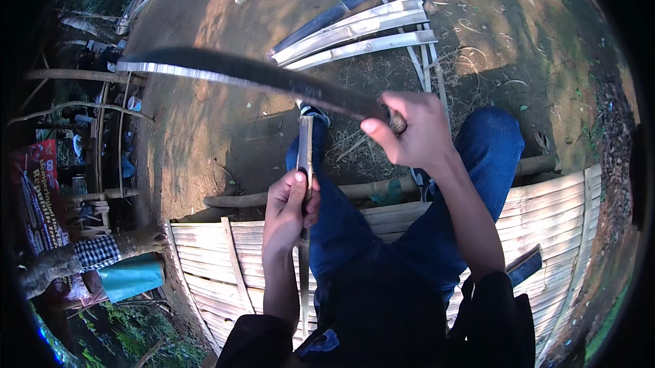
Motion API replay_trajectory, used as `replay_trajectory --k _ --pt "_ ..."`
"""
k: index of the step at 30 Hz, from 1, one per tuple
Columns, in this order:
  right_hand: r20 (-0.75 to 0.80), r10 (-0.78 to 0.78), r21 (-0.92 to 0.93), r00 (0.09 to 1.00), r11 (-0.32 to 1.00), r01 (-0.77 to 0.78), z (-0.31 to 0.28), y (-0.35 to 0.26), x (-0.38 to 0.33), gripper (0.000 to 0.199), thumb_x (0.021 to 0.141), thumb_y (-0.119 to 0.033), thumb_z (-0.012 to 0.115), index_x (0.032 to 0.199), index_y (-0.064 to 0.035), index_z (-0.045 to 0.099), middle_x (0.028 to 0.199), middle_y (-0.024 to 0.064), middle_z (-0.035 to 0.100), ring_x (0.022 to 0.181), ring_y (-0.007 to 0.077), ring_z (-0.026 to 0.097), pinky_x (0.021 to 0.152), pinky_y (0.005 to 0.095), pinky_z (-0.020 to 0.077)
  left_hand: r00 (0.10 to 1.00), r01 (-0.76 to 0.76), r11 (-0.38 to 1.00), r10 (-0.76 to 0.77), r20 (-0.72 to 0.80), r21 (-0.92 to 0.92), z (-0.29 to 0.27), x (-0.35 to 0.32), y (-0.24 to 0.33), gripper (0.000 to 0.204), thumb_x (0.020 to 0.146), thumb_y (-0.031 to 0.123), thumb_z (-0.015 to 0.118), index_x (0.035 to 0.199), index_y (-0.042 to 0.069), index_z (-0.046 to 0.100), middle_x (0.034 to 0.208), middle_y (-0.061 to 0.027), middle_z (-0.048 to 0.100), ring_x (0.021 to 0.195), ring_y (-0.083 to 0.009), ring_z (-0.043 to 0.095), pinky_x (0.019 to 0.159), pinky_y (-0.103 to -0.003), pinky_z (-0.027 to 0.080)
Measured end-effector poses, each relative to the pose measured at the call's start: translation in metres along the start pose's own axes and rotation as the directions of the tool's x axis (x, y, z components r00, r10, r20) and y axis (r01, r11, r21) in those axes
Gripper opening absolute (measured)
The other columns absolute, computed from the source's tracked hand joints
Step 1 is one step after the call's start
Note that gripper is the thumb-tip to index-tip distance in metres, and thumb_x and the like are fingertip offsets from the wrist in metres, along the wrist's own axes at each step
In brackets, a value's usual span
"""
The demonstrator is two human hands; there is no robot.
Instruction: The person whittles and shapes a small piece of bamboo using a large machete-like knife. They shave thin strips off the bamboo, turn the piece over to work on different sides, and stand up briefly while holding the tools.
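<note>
My right hand is closed round the handle of a machete. Its long dark blade points to the left across the view, with a bright edge along its lower side. My left hand grips a narrow bamboo strip upright over my left thigh. The strip's upper end stands free above my fingers, and its lower part runs down past my wrist. The blade passes above the strip's upper end in the picture; a gap shows between them.
I sit on a slatted bamboo bench. Split bamboo lengths lie on the dirt ground ahead, with thin shavings beside them. A bamboo pole runs along the bench's front. A teal sheet and a red banner are at left.
</note>
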State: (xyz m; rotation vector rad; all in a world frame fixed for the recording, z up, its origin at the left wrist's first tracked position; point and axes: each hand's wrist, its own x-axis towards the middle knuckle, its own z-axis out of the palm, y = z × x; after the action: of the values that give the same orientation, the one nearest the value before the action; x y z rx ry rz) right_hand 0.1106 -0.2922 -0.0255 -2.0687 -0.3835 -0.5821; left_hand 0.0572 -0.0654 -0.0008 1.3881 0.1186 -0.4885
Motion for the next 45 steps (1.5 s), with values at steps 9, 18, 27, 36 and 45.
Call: replay_trajectory --k 9,18,27,36,45 --pt "0.099 -0.225 -0.013 0.969 0.974 0.227 0.041 -0.007 -0.024 0.053 0.069 -0.057 0.07 0.056 -0.0092 0.049 0.047 0.0027 0.047 0.04 0.0223 0.052 0.037 0.0337 0.0393 0.998 0.058 0.984 -0.057 0.011 -0.168 0.009 0.006 -0.008 0.035 0.098 0.029 0.04 0.068 0.011 0.041 0.045 0.0022 0.031 0.038 -0.0074 0.028 0.035 -0.022 0.021" --pt "-0.104 0.181 -0.27 0.978 0.941 -0.203 0.02 0.038 0.009 0.053 0.084 -0.052 0.059 0.058 -0.0062 0.051 0.047 0.0056 0.047 0.039 0.0195 0.05 0.039 0.0317 0.038 0.999 -0.041 0.993 0.04 -0.008 -0.112 0.023 -0.02 -0.001 0.048 0.099 0.045 0.032 0.064 0.012 0.037 0.043 0.0047 0.027 0.035 -0.0049 0.021 0.035 -0.02 0.017" --pt "-0.109 -0.07 0.137 0.992 0.987 0.084 0.015 0.0 -0.003 0.049 0.079 -0.047 0.067 0.064 -0.0019 0.057 0.049 0.0078 0.048 0.041 0.0222 0.051 0.041 0.0324 0.0373 0.978 -0.098 0.989 0.116 -0.173 0.11 -0.031 -0.002 0.003 0.048 0.101 0.042 0.03 0.07 0.008 0.045 0.048 0.0011 0.037 0.04 -0.0065 0.034 0.038 -0.02 0.029" --pt "0.185 -0.245 0.044 0.952 0.969 0.241 0.051 -0.016 -0.016 0.056 0.071 -0.058 0.067 0.059 -0.0059 0.052 0.049 0.0059 0.048 0.043 0.0248 0.054 0.04 0.0337 0.0406 0.969 -0.089 0.988 0.115 -0.217 0.126 0.005 0.001 -0.022 0.037 0.101 0.026 0.033 0.071 0.007 0.044 0.051 0.0002 0.038 0.042 -0.0074 0.031 0.041 -0.023 0.026" --pt "0.031 0.556 -0.13 0.831 0.826 -0.548 0.012 0.046 0.02 0.059 0.092 -0.048 0.049 0.063 0.0024 0.057 0.047 0.0134 0.05 0.045 0.0289 0.055 0.047 0.04 0.0421 0.996 -0.084 0.993 0.084 0.0 0.085 0.03 -0.028 -0.003 0.048 0.103 0.033 0.028 0.064 0.007 0.041 0.047 0.0016 0.033 0.04 -0.0062 0.031 0.039 -0.022 0.023"
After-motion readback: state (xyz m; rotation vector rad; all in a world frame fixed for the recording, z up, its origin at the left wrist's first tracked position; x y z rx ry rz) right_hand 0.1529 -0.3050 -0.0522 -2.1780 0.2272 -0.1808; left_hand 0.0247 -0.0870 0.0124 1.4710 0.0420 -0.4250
